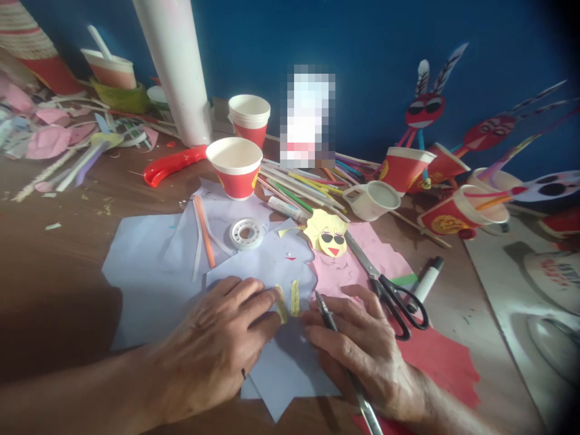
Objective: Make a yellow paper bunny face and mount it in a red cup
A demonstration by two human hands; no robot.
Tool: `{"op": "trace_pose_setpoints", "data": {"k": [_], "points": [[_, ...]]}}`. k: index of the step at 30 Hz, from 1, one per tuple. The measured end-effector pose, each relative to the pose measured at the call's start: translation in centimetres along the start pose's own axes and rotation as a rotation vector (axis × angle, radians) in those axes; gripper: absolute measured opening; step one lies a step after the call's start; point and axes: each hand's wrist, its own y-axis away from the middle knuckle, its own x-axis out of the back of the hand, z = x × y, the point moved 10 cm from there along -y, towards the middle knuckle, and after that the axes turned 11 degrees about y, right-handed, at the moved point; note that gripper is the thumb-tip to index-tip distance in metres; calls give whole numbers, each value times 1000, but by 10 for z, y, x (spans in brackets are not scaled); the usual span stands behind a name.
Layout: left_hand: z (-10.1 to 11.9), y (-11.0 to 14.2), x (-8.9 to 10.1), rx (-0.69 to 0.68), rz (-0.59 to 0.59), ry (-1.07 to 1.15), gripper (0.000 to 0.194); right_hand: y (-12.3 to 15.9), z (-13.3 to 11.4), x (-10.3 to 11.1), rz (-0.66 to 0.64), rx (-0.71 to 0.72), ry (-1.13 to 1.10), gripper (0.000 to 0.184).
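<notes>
The left hand (222,338), finger and thumb apart, is touching a yellow strip (282,309) on blue paper (281,362), the right hand (376,356) is pinching a pen (327,315) by a second strip (295,297) already showing lines, and a yellow face (334,243) beyond is already wearing glasses (333,238) and a mouth (334,251).

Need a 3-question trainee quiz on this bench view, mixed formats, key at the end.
1. True or false: the pen is at the left hand, not the right hand.

2. Which colour is the strip that the left hand's fingers touch?
a) pink
b) yellow
c) green

3. Fill in: the yellow face cutout, near the black-handled scissors, wears dark ____.

Key: 1 false; 2 b; 3 sunglasses.
</notes>
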Motion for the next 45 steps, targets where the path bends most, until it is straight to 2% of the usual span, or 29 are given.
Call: {"op": "trace_pose_setpoints", "data": {"k": [3, 8, 12, 18, 23, 30, 33, 39, 45], "points": [[0, 0, 0, 0, -1, 7, 30, 0, -2, -4, -29, 27, -17, 20], [-1, 0, -1, 2, 6, 8, 30, 0, 9, -7, -29, -64, 1, 25], [-2, 0, -2, 1, -5, 10, 25, 0, 12, -4, -9, -80, -9, 26], [-4, 0, -1, 25, 12, 16, 33, 0, -5, -7, -59, 68, -50, 22], [-2, -1, 1, 18, 21, 4, 30, 1, 11, -12, -71, -63, 9, 29], [-1, -2, 3, 15, 34, -14, 30, 5, 13, -10, -51, -50, -43, 38], [-2, -2, 2, 14, 33, -9, 31, 4, 12, -8, -49, -46, -66, 35], [-4, 0, -1, 17, 23, 0, 30, 2, 4, -13, -125, 7, -111, 28], [-2, -3, 4, 13, 67, 3, 33, -4, 15, -9, -36, -89, -31, 38]]}}
